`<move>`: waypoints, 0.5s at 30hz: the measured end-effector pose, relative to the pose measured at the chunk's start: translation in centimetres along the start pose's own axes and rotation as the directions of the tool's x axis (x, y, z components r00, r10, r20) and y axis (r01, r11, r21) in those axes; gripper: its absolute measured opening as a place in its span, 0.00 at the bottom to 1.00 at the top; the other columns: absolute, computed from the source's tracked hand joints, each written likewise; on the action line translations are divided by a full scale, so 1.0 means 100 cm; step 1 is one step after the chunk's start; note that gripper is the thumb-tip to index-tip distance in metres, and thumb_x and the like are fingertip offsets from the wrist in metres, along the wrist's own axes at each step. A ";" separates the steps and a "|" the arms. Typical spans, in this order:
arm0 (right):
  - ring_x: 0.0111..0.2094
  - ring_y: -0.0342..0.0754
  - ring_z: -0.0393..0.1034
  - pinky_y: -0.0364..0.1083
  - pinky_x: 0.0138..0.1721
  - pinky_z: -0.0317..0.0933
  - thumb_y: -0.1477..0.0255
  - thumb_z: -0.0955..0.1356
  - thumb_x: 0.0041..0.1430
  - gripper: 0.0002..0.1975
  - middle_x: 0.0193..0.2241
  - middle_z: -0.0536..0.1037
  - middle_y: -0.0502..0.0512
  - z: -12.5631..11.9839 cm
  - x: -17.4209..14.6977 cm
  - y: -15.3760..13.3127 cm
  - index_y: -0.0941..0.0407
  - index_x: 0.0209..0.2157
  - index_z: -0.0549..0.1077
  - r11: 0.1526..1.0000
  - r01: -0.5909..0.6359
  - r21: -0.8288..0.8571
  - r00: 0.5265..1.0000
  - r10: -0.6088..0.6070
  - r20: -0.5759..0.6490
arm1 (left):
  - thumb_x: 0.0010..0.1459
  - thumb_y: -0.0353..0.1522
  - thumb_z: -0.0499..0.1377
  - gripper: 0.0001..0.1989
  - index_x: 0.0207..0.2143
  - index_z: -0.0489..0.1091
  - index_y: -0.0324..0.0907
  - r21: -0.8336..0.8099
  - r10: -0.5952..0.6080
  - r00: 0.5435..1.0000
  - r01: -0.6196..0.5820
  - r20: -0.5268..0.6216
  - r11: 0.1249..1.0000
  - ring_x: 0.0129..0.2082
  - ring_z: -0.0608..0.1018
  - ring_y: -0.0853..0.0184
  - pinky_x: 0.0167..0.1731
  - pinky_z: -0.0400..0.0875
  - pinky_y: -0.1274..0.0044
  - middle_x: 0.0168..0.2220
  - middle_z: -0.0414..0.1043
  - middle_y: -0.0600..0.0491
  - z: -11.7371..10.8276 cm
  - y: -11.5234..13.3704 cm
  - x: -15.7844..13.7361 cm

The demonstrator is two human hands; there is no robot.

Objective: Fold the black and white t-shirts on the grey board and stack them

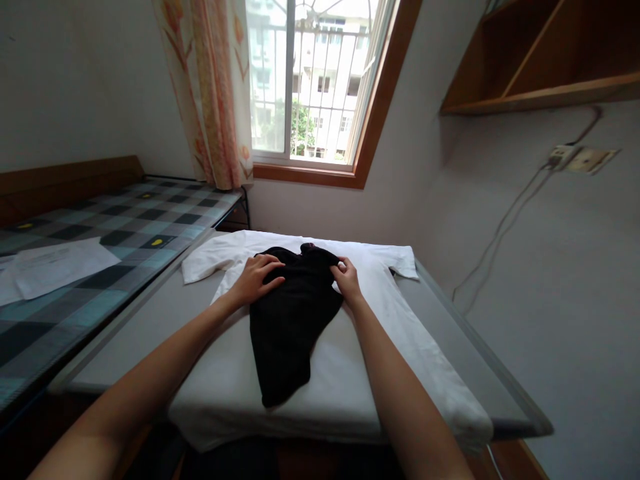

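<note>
Black garment (295, 320), one piece. Location: on the front of a white T-shirt (395, 327), itself spread over a grey table (145, 327), sleeves toward the window (320, 93). Long axis: running from the far side of the table toward the wearer, near end slanting slightly to the left. Broad end away, toward the window; narrow end near, tapering to a blunt tip short of the T-shirt's near edge. Appearance: plain, matte, soft cloth; smooth through the lower body, lightly creased across the upper part, with a small bunched fold at the far edge. Left outline fairly straight; right outline bulging at mid-length, then cutting inward. Type of garment: cannot be told.

Left hand (259, 277): palm down on the garment's far left part, thumb and fingers apart. Right hand (347, 277): thumb and fingers together, pinching the far right corner.
</note>
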State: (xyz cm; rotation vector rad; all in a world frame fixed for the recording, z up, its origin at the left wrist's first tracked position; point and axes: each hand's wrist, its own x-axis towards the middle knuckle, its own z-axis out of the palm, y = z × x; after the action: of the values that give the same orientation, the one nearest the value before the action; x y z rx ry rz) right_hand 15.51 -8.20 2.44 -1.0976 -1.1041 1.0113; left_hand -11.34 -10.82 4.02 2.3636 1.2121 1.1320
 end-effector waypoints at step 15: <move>0.35 0.48 0.73 0.45 0.36 0.66 0.60 0.78 0.40 0.23 0.34 0.81 0.54 -0.015 -0.008 -0.010 0.57 0.37 0.79 0.980 -0.143 0.141 0.950 0.095 0.299 | 0.47 0.38 0.68 0.12 0.30 0.70 0.43 -0.638 -0.352 0.936 0.281 0.017 0.717 0.25 0.73 0.69 0.26 0.67 0.80 0.25 0.71 0.57 -0.003 0.006 0.006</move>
State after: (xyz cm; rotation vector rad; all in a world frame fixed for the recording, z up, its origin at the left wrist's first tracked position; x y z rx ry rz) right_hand 16.96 -9.35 3.17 -0.9115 -1.1752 1.3678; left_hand -11.01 -10.76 4.82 1.5365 0.9977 1.2961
